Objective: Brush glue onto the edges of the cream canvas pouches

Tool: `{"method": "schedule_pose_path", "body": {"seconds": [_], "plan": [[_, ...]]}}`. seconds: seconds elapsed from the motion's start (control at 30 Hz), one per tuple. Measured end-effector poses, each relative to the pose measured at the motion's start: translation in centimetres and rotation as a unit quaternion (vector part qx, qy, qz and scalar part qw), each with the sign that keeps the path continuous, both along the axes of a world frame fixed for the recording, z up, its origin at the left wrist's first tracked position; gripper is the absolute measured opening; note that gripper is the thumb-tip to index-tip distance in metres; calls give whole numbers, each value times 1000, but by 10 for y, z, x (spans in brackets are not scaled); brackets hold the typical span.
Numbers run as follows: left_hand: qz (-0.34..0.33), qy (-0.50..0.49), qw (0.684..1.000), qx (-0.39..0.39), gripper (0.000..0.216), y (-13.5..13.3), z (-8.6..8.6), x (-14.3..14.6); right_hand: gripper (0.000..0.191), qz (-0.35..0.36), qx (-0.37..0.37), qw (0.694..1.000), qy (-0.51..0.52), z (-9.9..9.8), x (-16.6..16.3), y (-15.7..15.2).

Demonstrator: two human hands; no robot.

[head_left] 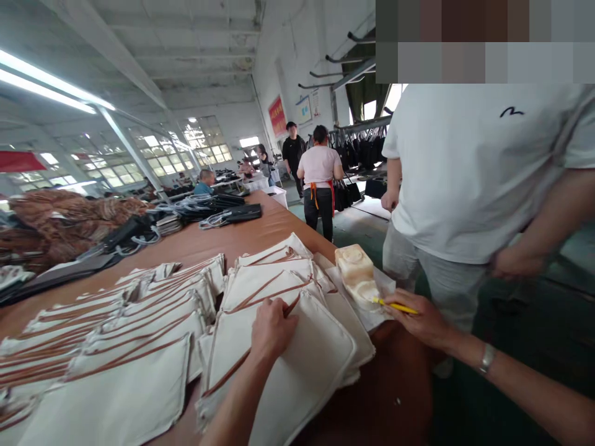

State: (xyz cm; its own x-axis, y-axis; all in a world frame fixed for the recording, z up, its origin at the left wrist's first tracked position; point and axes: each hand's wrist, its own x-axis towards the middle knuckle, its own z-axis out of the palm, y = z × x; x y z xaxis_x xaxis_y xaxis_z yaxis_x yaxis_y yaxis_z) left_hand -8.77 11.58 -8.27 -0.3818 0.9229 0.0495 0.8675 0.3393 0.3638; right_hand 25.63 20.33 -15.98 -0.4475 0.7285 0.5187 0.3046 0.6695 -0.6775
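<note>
My left hand [272, 328] rests with curled fingers on the top edge of a cream canvas pouch with brown trim [297, 365], pressing on its brown zip strip. My right hand [418, 319] pinches a thin yellow stick [397, 306], whose tip points into a pale waxy block [357, 275] that sits on a sheet at the table's right edge. Several more cream pouches [153, 316] lie fanned in overlapping rows across the brown table [390, 396] to the left of my hands.
A person in a white T-shirt [474, 179] stands close at the table's right side. Black bags and straps [218, 214] and a brown heap [60, 223] lie further along the table. Other people stand in the aisle [318, 179] beyond.
</note>
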Motion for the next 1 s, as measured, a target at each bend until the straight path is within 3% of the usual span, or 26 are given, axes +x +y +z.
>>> {"method": "schedule_pose_path", "body": {"seconds": [0.17,0.27,0.37,0.47,0.6,0.77,0.87,1.0], "plan": [[-44,-98,994,9,33,-2,-2,16,26,-94,-97,983,126,38,-15,-22],[-101,-167,981,24,31,-10,-1,27,31,-58,-194,950,239,69,-34,-32],[-134,-229,963,40,36,-24,3,35,33,-10,-231,923,307,89,-55,-37],[-148,-266,951,52,37,-39,7,43,31,8,-218,926,309,96,-72,-41],[-158,-335,927,57,39,-54,14,54,28,12,-165,955,245,102,-84,-48],[-141,-377,914,55,39,-62,16,60,30,-47,-88,969,226,118,-75,-51],[-153,-384,909,54,39,-63,15,60,29,-45,-99,966,236,126,-68,-58],[-149,-288,944,66,30,-66,30,72,30,-3,-119,962,248,123,-68,-68]]}}
